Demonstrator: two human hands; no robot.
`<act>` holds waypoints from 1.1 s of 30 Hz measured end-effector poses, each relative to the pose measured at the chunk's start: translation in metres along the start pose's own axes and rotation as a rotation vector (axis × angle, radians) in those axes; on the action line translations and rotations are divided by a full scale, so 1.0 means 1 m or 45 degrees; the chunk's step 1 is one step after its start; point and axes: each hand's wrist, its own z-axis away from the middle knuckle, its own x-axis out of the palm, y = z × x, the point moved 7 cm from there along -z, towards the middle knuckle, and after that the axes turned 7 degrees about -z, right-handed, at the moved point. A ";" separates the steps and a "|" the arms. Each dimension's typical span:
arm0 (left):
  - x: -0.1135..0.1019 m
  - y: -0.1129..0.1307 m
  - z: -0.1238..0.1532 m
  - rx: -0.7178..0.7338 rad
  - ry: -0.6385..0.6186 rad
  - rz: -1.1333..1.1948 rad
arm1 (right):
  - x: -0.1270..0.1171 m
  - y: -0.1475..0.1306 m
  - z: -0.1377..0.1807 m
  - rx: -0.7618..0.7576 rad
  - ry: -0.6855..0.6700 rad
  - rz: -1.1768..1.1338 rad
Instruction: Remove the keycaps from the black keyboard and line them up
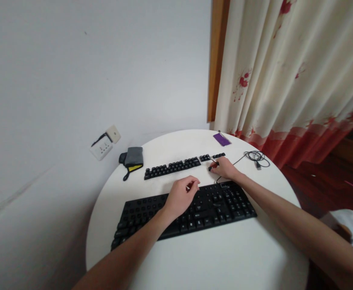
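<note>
A black keyboard lies across the white round table. Bare switch positions show in its upper left part, while the number pad and bottom row carry keycaps. My left hand is over the keyboard's middle, fingers curled in; whatever they hold is hidden. Beyond the keyboard, my right hand grips a thin metal tool low over the table. Just by its fingertips is a small black keycap; I cannot tell whether they touch it. Loose black keycaps are laid out in rows behind the keyboard.
A grey pouch with yellow inside stands at the table's left edge. At the back lies a purple packet. The coiled keyboard cable rests on the right. Wall sockets are at left, a floral curtain at right.
</note>
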 end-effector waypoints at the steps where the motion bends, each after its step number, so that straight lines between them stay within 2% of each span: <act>1: 0.000 0.000 0.000 0.007 0.002 -0.030 | 0.002 0.000 -0.001 -0.003 -0.001 0.001; 8: -0.001 0.001 0.000 0.020 0.009 -0.145 | 0.002 0.007 -0.002 0.098 0.058 0.077; 15: 0.000 0.000 0.000 0.016 0.005 -0.144 | 0.005 0.002 -0.014 0.171 0.079 0.106; 33: -0.001 0.000 0.001 0.031 -0.004 -0.150 | 0.016 -0.006 -0.029 0.165 0.119 0.097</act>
